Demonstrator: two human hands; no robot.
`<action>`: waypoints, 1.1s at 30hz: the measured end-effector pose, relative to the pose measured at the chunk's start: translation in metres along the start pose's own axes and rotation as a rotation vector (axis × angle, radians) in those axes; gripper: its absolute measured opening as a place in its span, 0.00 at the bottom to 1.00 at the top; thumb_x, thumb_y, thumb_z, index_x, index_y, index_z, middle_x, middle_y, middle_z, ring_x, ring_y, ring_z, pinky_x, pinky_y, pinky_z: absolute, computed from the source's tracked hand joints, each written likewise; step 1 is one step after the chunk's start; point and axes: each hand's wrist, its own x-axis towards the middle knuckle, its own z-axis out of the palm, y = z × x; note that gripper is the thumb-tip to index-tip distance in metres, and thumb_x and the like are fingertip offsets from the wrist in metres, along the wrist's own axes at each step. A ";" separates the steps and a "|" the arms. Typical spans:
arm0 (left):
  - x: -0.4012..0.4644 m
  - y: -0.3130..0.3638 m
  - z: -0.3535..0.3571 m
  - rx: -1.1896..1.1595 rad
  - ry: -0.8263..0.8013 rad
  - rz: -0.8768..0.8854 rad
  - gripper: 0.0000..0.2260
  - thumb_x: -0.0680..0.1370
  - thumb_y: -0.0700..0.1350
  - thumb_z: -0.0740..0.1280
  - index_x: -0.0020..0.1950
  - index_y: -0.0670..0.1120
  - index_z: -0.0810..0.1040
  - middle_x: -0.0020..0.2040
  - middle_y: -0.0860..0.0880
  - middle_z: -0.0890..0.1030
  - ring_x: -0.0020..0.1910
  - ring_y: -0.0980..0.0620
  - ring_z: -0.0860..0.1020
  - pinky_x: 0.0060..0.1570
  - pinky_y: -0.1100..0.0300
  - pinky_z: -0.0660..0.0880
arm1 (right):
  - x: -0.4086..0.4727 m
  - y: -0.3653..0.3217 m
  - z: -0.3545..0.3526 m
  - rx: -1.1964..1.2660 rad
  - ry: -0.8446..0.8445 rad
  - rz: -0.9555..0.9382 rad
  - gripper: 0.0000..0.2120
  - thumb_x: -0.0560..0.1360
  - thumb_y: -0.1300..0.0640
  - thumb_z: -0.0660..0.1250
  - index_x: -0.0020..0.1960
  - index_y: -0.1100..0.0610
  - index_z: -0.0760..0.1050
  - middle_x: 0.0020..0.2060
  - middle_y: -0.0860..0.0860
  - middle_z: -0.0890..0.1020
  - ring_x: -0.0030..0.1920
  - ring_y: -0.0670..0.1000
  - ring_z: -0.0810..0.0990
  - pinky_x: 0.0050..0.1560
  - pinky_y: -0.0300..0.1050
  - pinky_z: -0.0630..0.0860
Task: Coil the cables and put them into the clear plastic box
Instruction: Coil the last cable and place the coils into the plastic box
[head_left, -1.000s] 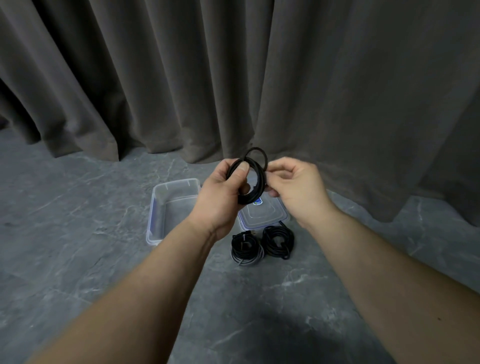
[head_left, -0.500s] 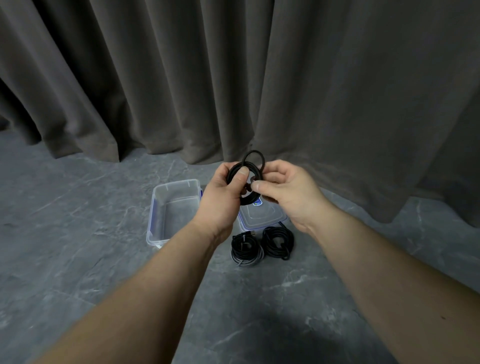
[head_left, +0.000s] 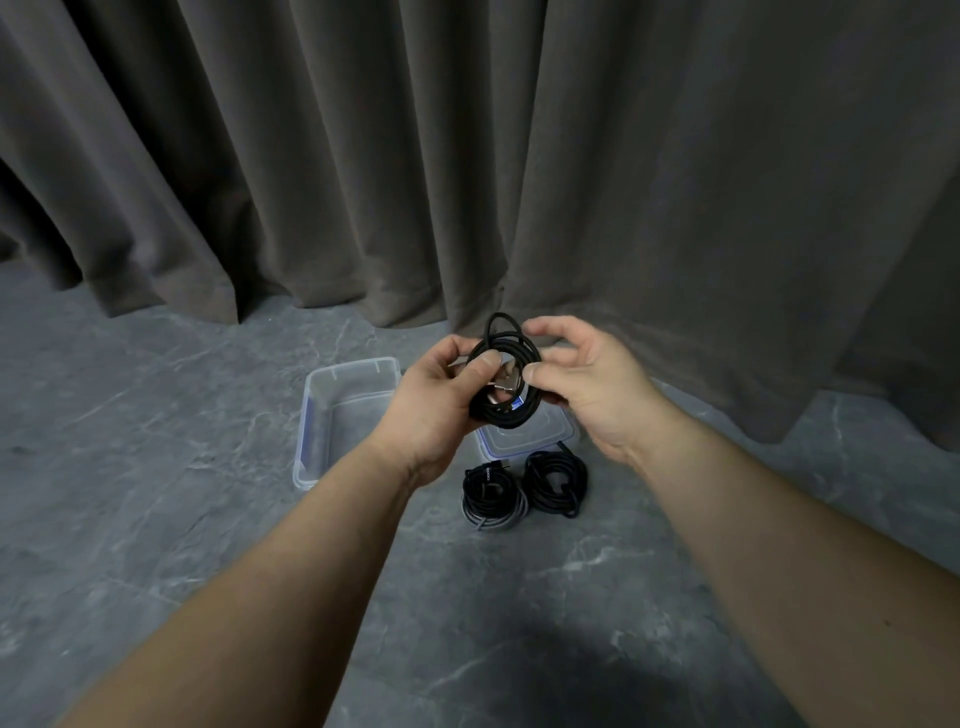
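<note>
A black cable (head_left: 511, 415), wound into a small coil, is held up in front of me above the floor. My left hand (head_left: 441, 400) pinches the coil's left side with the thumb on top. My right hand (head_left: 587, 384) grips its right side, with thumb and fingers at the metal plug end (head_left: 506, 385) inside the loop. The clear plastic box (head_left: 332, 410) stands open on the floor, below and left of the hands. On the floor under the hands lie two more coiled cables: a black and grey one (head_left: 493, 496) and a black one (head_left: 556, 480).
The box's clear lid (head_left: 524, 441) lies flat to the right of the box, partly hidden by my hands. Grey marbled floor (head_left: 156, 493) extends all round. A dark curtain (head_left: 467, 156) hangs close behind the box and lid.
My right hand shifted its hold on the coil, moving the fingers to the plug end inside the loop. The coil stayed at much the same height.
</note>
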 end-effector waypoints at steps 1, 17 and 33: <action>0.000 0.000 0.000 -0.012 0.006 -0.002 0.06 0.80 0.36 0.62 0.45 0.44 0.73 0.34 0.49 0.81 0.31 0.55 0.78 0.37 0.60 0.78 | 0.000 0.001 0.001 -0.025 0.004 -0.019 0.17 0.74 0.73 0.64 0.51 0.52 0.73 0.39 0.50 0.84 0.38 0.47 0.82 0.46 0.42 0.79; 0.004 -0.002 -0.003 -0.127 0.130 0.022 0.02 0.80 0.36 0.63 0.48 0.42 0.72 0.39 0.47 0.83 0.36 0.52 0.81 0.41 0.58 0.80 | -0.002 0.012 0.010 -0.949 0.157 -0.496 0.12 0.69 0.61 0.71 0.51 0.53 0.78 0.38 0.44 0.72 0.34 0.43 0.70 0.41 0.43 0.74; 0.005 -0.002 -0.008 -0.113 0.210 0.044 0.04 0.80 0.36 0.64 0.46 0.42 0.71 0.37 0.47 0.83 0.37 0.55 0.81 0.41 0.58 0.81 | 0.005 0.017 0.017 -0.540 0.293 -0.280 0.05 0.73 0.57 0.66 0.39 0.50 0.76 0.32 0.50 0.83 0.36 0.52 0.84 0.43 0.56 0.80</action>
